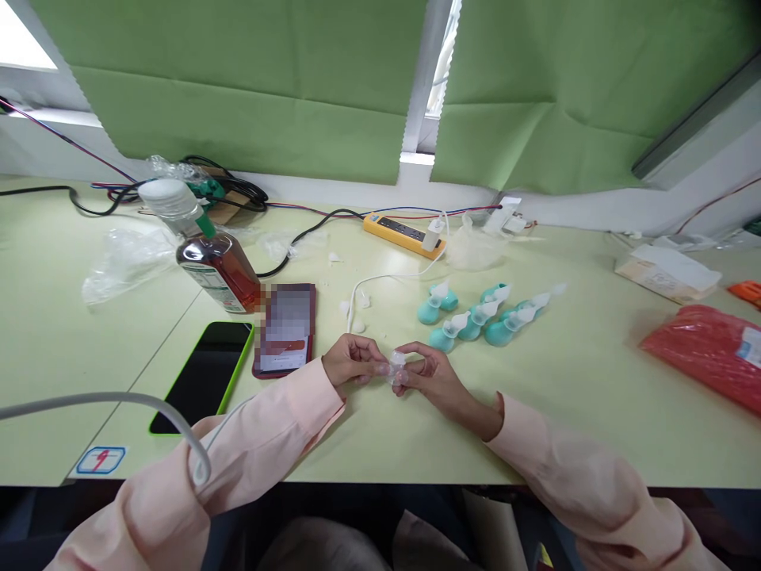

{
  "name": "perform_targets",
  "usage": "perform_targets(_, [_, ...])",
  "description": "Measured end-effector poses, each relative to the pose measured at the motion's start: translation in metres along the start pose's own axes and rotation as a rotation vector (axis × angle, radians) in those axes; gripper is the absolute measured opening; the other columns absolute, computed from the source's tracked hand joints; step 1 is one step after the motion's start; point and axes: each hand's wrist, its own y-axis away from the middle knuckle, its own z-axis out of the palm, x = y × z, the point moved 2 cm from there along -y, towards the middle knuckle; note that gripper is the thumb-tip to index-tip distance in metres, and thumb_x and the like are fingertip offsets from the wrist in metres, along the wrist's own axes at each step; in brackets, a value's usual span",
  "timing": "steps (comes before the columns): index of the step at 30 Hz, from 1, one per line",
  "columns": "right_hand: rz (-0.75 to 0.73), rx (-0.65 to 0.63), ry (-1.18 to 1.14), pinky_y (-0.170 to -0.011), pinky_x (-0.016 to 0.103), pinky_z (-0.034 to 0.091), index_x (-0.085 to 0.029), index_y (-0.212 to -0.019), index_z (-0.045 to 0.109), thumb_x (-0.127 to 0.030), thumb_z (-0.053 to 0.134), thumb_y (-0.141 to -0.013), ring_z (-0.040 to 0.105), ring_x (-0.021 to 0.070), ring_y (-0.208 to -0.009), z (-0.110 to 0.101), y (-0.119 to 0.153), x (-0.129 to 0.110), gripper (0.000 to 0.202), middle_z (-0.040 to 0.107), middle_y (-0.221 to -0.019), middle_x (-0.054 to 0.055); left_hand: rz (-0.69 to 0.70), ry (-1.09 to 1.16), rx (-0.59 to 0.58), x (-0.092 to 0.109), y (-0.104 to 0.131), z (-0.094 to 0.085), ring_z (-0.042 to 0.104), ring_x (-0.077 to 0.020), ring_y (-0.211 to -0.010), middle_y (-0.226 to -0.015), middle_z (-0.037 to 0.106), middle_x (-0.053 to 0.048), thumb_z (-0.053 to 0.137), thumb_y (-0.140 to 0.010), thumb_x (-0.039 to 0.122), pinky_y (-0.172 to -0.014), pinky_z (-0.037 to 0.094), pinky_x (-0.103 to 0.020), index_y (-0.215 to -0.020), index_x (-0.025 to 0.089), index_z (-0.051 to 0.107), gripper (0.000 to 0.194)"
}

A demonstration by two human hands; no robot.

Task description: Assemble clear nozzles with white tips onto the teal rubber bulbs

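Note:
My left hand [355, 361] and my right hand [429, 371] meet above the pale green table [369, 444], near its front edge. Between their fingertips is a small clear plastic piece [397, 368], pinched from both sides. Its exact shape is hard to make out. Behind and to the right of my right hand lie several teal bulbs with white translucent tips [501, 327], grouped together. A few small clear and white bits [365, 299] rest on the table just behind my left hand.
At the left are a green-edged phone [205, 373], a second phone [288, 329] and a large bottle of amber liquid [219, 270]. A yellow power strip [404, 235] with a white cable sits behind. On the right are a red plastic package [705, 349] and a box [667, 272].

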Motion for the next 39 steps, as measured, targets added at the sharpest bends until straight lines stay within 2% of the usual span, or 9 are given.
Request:
perform_targets(7, [0.026, -0.134, -0.114, -0.050, 0.024, 0.044, -0.016, -0.087, 0.052, -0.020, 0.066, -0.062, 0.056, 0.0103, -0.046, 0.000, -0.001, 0.002, 0.029, 0.063, -0.054, -0.001, -0.032, 0.081, -0.114, -0.006, 0.004, 0.009, 0.022, 0.0007, -0.025, -0.030, 0.039, 0.010, 0.070, -0.054, 0.020, -0.028, 0.015, -0.012, -0.061, 0.014, 0.044, 0.028])
perform_targets(12, [0.070, -0.157, -0.222, -0.048, 0.022, 0.044, -0.017, -0.087, 0.054, -0.021, 0.068, -0.061, 0.056, 0.0098, -0.048, 0.004, 0.000, 0.004, 0.029, 0.061, -0.057, -0.002, -0.021, 0.162, -0.193, -0.009, 0.002, 0.009, 0.024, 0.0001, -0.025, -0.032, 0.042, 0.009, 0.070, -0.054, 0.017, -0.028, 0.017, -0.012, -0.060, 0.015, 0.040, 0.031])
perform_targets(15, [0.106, -0.164, -0.267, -0.049, 0.022, 0.044, -0.017, -0.089, 0.054, -0.021, 0.066, -0.062, 0.056, 0.0090, -0.049, 0.009, 0.001, 0.005, 0.030, 0.061, -0.064, 0.000, -0.043, 0.171, -0.213, -0.009, 0.000, 0.007, 0.024, 0.0000, -0.025, -0.033, 0.043, 0.008, 0.071, -0.054, 0.026, -0.028, 0.016, -0.012, -0.058, 0.015, 0.040, 0.033])
perform_targets(18, [0.126, -0.166, -0.294, -0.050, 0.022, 0.044, -0.017, -0.092, 0.054, -0.022, 0.064, -0.065, 0.055, 0.0081, -0.050, 0.010, 0.002, 0.004, 0.029, 0.061, -0.071, 0.002, -0.048, 0.172, -0.207, -0.007, -0.001, 0.005, 0.023, 0.0002, -0.026, -0.035, 0.044, 0.006, 0.069, -0.054, 0.033, -0.028, 0.016, -0.013, -0.056, 0.015, 0.039, 0.036])
perform_targets(24, [0.125, -0.140, -0.269, -0.050, 0.023, 0.043, -0.017, -0.091, 0.055, -0.019, 0.066, -0.064, 0.054, 0.0089, -0.050, 0.005, 0.002, 0.005, 0.029, 0.058, -0.062, -0.001, -0.063, 0.121, -0.200, -0.004, 0.000, 0.005, 0.027, -0.0004, -0.027, -0.033, 0.039, 0.008, 0.070, -0.052, 0.018, -0.029, 0.017, -0.013, -0.049, 0.014, 0.035, 0.035])
perform_targets(32, [0.133, -0.144, -0.194, -0.050, 0.024, 0.042, -0.016, -0.089, 0.056, -0.019, 0.067, -0.061, 0.053, 0.0095, -0.050, 0.007, 0.002, 0.003, 0.030, 0.058, -0.059, -0.001, -0.094, 0.025, -0.198, -0.001, 0.005, 0.010, 0.028, -0.0015, -0.028, -0.033, 0.037, 0.008, 0.069, -0.051, 0.016, -0.030, 0.015, -0.015, -0.048, 0.014, 0.037, 0.032])
perform_targets(36, [0.107, -0.135, -0.190, -0.049, 0.023, 0.040, -0.016, -0.088, 0.056, -0.020, 0.066, -0.061, 0.051, 0.0090, -0.049, 0.007, 0.003, 0.001, 0.029, 0.059, -0.061, 0.000, -0.061, -0.032, -0.166, 0.001, 0.005, 0.009, 0.030, -0.0023, -0.030, -0.036, 0.041, 0.006, 0.068, -0.051, 0.024, -0.032, 0.016, -0.017, -0.049, 0.013, 0.042, 0.029])
perform_targets(38, [0.126, -0.115, -0.220, -0.049, 0.023, 0.039, -0.016, -0.087, 0.056, -0.022, 0.064, -0.063, 0.051, 0.0092, -0.051, 0.006, 0.003, 0.000, 0.026, 0.060, -0.066, 0.002, -0.005, -0.093, -0.089, 0.003, 0.005, 0.008, 0.031, -0.0030, -0.033, -0.039, 0.041, 0.006, 0.063, -0.058, 0.030, -0.034, 0.017, -0.018, -0.052, 0.013, 0.044, 0.026])
perform_targets(39, [0.137, -0.102, -0.235, -0.049, 0.022, 0.038, -0.016, -0.086, 0.056, -0.024, 0.063, -0.064, 0.051, 0.0096, -0.053, 0.005, 0.003, -0.001, 0.024, 0.060, -0.067, 0.003, 0.064, -0.178, 0.008, 0.005, 0.005, 0.006, 0.030, -0.0033, -0.035, -0.040, 0.040, 0.006, 0.060, -0.061, 0.030, -0.035, 0.018, -0.018, -0.053, 0.013, 0.045, 0.025])
